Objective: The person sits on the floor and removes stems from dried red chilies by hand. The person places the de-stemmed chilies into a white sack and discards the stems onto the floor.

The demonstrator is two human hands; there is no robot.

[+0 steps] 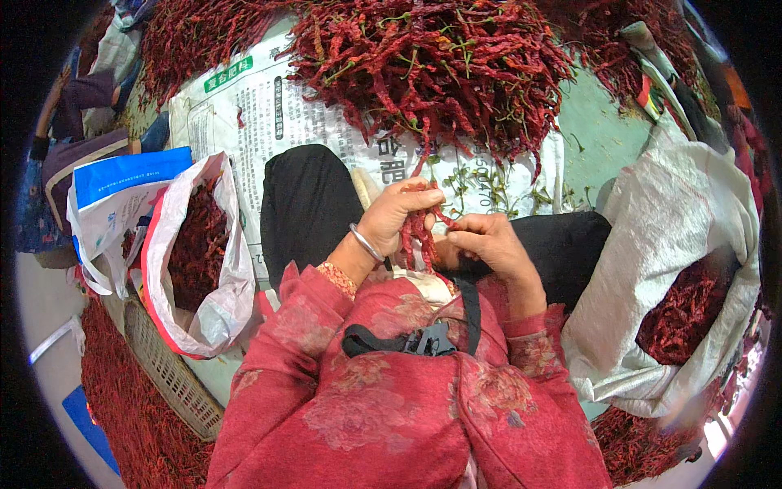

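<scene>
Person sits w/ legs apart in black trousers [305,204] & a red floral top [375,407], both hands btwn the knees. L hand [399,213], metal bracelet [366,242] at wrist, grips a small bunch of dried red chillies [416,244]; its thumb lies over the top, fingers curled in round them, lower ends hanging below the hand. R hand [493,246] is just beside it, thumb & index tips pinching the end of a chilli [445,218] that sticks out toward it; other R fingers curled, exact pose partly hidden.

Ahead, a big chilli pile [432,73] sits on a printed white sheet [244,155], w/ loose green stems [468,183] nr its lower edge, btwn pile & R knee. On person's L: an open white bag w/ red edging [240,297], chillies inside, next to a blue-topped bag [130,175]; a pale slatted basket [167,371] nr them, more chillies spread [147,416] beyond it. On R: a big white woven sack [660,196], mouth open, chillies showing inside. Black strap w/ buckle [432,338] crosses the top's front. Another person's purple clothing [81,106] shows far L, partly cut off.
</scene>
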